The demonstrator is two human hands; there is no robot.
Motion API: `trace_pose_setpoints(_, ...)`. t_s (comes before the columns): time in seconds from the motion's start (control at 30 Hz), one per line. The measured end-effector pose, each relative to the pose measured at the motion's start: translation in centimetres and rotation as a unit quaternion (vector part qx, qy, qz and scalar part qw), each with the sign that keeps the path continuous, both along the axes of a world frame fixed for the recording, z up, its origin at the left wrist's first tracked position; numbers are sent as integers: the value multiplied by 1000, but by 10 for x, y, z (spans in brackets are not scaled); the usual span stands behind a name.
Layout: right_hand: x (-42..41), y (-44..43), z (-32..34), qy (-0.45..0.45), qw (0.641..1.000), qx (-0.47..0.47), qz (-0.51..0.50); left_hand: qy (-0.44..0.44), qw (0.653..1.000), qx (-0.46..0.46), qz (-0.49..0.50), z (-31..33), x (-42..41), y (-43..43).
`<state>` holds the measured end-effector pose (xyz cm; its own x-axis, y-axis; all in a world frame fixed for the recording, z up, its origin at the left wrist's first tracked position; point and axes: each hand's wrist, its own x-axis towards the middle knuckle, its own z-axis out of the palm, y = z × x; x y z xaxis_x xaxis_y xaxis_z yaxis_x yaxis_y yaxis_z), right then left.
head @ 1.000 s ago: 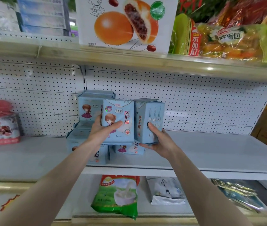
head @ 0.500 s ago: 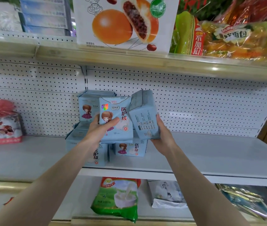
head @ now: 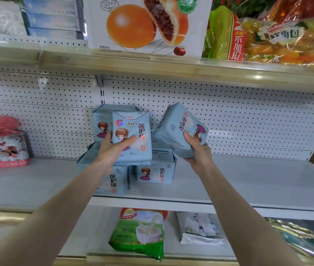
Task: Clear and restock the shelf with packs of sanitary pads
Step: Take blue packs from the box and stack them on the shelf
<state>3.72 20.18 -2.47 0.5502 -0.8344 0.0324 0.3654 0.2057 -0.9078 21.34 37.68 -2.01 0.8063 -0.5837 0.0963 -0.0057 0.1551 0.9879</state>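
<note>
Head view, shelf stock as we find it.

1. Left hand point(head: 114, 148): curled round the upright pack point(head: 133, 135), thumb across its printed front. The pack's lower edge meets the lower packs point(head: 154, 173); we cannot tell whether it rests on them.
2. Right hand point(head: 196, 150): gripping the tilted pack point(head: 179, 129) from beneath, thumb on its face. The pack leans toward 1 o'clock, clear of the shelf point(head: 248, 185), just beside the upright pack at its 3 o'clock.
3. Lower packs: two, side by side on the shelf at centre.
4. Rear pack point(head: 102, 123): upright, at 10 o'clock of the upright pack.
5. Red-topped snack pack point(head: 2, 143): 9 o'clock, same shelf.
6. Pastry box point(head: 144, 24): 12 o'clock, shelf above.
7. Green bag point(head: 139, 233): 6 o'clock, shelf below.
</note>
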Motion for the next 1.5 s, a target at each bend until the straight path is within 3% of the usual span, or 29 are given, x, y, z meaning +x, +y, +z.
trace_pose_setpoints(0.17, 5, -5, 3, 32, 991, -80, -103, -16, 1000, 3, -5, -1, -1, -8)
trace_pose_setpoints(0.33, 14, -7, -2, 43, 982, -142, -119, 3, 1000, 2, 2, -6, 0, -16)
trace_pose_setpoints(1.0, 24, -38, -10, 57, 991, -29, -115, 16, 998, 62, 27, -3, 18, -55)
trace_pose_setpoints(1.17, 18, -43, -15, 65, 991, -16, -119, 37, 995, 84, -25, -4, 14, -62)
trace_pose_setpoints(1.3, 15, -49, -15, 55, 989, -10, -135, 63, 992, 64, -94, -3, 14, -57)
trace_pose_setpoints(1.5, 13, -52, -24, 77, 980, -40, -181, 35, 998, 32, -41, -6, 13, -56)
